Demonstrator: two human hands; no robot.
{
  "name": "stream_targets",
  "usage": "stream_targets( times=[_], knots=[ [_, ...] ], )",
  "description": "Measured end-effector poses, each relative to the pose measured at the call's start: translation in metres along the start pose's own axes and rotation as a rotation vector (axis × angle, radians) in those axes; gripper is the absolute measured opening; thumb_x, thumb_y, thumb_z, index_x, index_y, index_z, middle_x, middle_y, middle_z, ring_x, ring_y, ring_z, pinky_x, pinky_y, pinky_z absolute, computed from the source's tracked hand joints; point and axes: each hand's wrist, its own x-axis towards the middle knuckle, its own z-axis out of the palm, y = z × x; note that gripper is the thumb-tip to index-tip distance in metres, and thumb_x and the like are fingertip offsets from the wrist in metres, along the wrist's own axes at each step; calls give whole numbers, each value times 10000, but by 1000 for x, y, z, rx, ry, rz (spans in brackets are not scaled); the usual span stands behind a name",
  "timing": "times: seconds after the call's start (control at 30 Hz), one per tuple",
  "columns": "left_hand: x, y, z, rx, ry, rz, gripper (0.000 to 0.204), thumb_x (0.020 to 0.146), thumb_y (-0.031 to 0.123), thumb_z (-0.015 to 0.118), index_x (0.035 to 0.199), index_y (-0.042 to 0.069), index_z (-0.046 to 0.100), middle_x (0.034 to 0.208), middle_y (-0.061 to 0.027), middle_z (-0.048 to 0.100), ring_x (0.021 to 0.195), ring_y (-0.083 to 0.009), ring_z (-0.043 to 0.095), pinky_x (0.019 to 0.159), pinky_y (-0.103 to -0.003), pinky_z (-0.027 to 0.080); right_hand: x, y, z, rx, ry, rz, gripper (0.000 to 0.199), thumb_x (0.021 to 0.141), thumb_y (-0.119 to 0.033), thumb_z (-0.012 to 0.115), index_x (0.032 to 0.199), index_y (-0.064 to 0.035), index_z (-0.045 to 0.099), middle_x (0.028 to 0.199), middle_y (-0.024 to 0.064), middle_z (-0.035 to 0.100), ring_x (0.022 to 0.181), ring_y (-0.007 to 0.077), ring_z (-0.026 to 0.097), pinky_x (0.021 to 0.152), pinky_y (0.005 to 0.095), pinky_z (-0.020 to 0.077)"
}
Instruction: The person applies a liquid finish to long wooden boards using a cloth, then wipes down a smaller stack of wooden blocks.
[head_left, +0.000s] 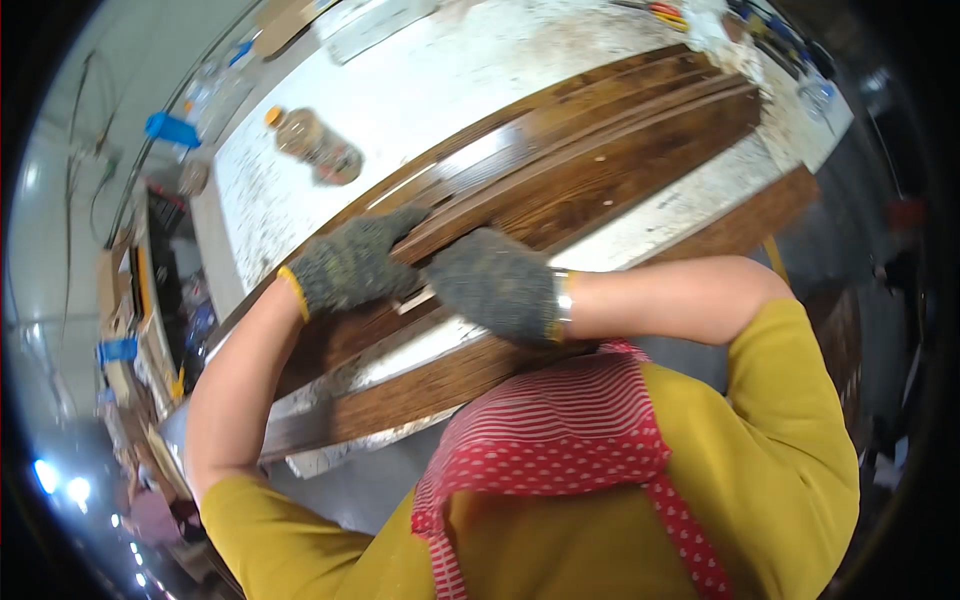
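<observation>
Dark brown, glossy wooden moulding (600,150) lies in long lengths across the white table. My left hand (350,262), in a grey knitted glove with a yellow cuff, is closed around the left end of one length, its fingers along the far side. Close beside it, my right hand (492,285), in a matching glove, is curled at the moulding's near edge. Its fingertips are hidden, so what it holds cannot be made out. Between the two hands shows a small pale edge (415,300). A clear plastic strip or glossy patch (482,160) shines on the wood.
A bottle with an orange cap (315,147) stands on the white table (400,100) beyond the wood. Another brown board (420,385) runs along the near edge. Farther left are a blue-capped container (172,130) and cluttered shelves (150,320). Tools (780,40) lie at the far right.
</observation>
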Motion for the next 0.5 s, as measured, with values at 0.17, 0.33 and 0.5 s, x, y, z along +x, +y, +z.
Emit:
stream_targets(
  times=[0.17,0.33,0.5],
  knots=[
    [2,5,6,-29,-23,-97,785,830,218,788,1505,52,422,1091,-183,722,808,-210,727,776,-338,582,12,8,35,72,54,44,159,807,-105,641,913,-53,749,871,105,749,827,299,733,694,407,592],
    [27,-27,26,-332,-68,89,788,770,223,823,1445,-5,486,1271,-214,663,1160,-261,640,1020,-354,483,19,12,43,9,23,-68,202,783,-203,682,927,-97,775,939,100,760,877,326,731,748,458,591],
    [51,-55,35,-146,-159,6,650,798,201,793,1370,-4,561,1263,-181,677,1122,-242,653,960,-358,508,39,14,32,226,-663,-35,346,837,-279,722,1074,-31,767,1025,142,754,894,328,712,781,455,566]
  ],
)
